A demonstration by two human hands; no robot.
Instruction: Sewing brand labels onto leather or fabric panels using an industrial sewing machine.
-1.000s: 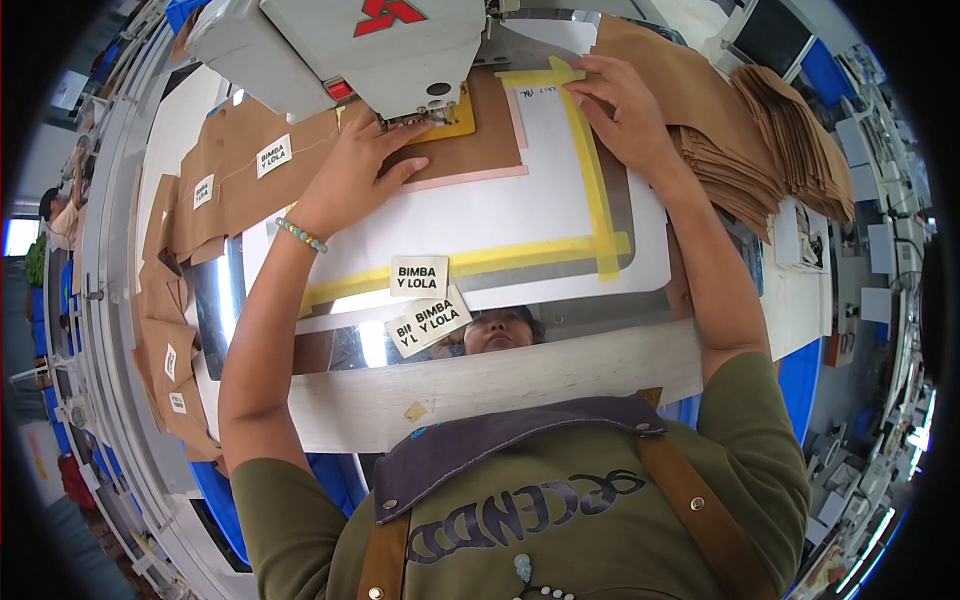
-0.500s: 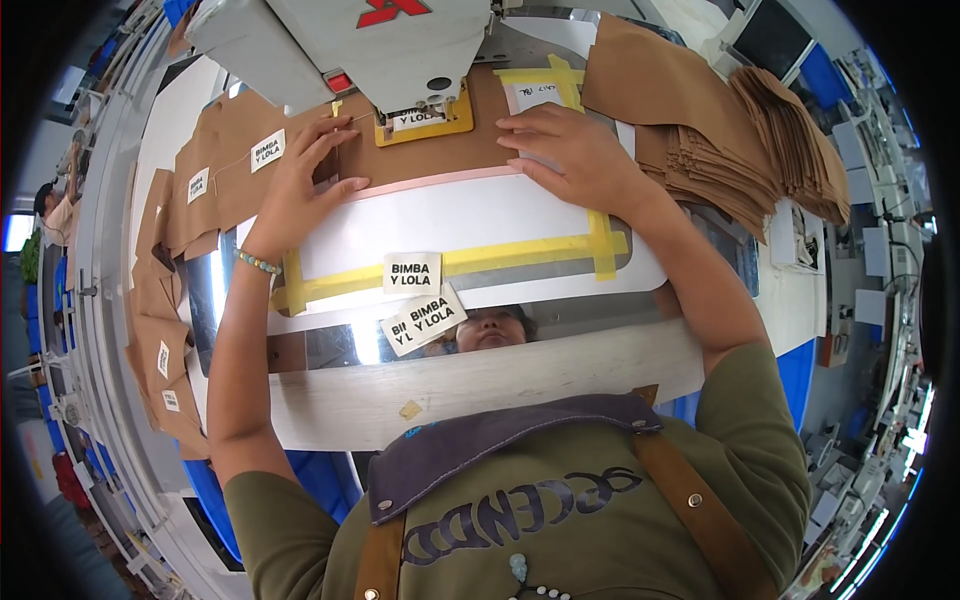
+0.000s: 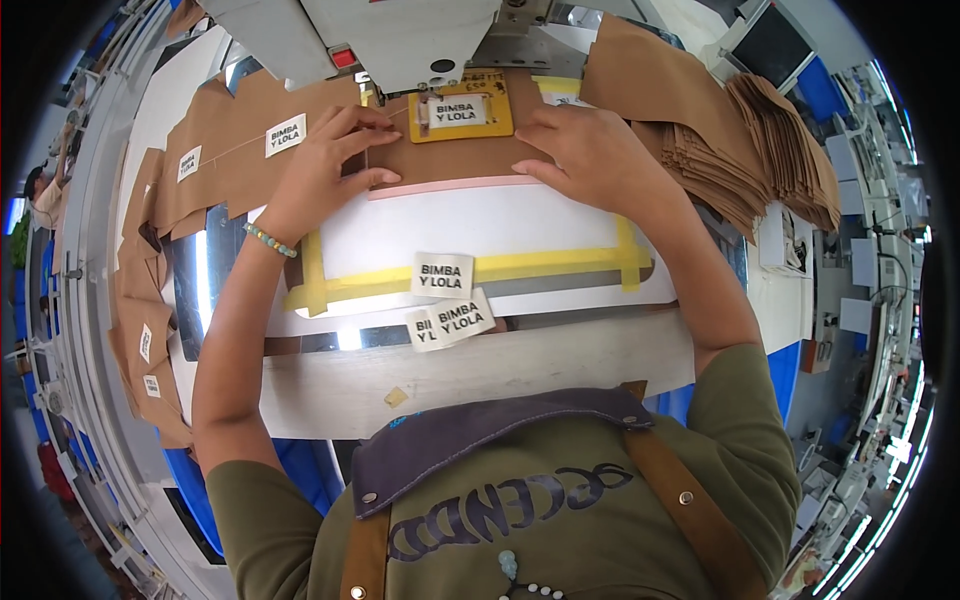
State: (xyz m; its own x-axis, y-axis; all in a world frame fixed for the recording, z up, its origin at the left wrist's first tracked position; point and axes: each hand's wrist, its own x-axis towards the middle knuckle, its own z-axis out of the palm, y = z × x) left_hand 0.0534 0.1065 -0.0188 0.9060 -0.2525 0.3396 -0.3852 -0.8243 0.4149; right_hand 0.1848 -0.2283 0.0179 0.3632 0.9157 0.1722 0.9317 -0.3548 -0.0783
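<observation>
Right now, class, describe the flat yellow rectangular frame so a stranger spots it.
Start at the pale sewing machine head, top centre. Below it, between left hand and right hand, the flat yellow rectangular frame lies on a brown sheet. Unlike the long yellow tape, it surrounds a white label.

Machine head: obstacle beyond yellow frame

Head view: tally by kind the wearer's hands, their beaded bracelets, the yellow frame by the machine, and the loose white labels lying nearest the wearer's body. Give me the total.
Hands: 2
Beaded bracelet: 1
Yellow frame: 1
Loose white labels, two overlapping: 3
Total: 7
</observation>
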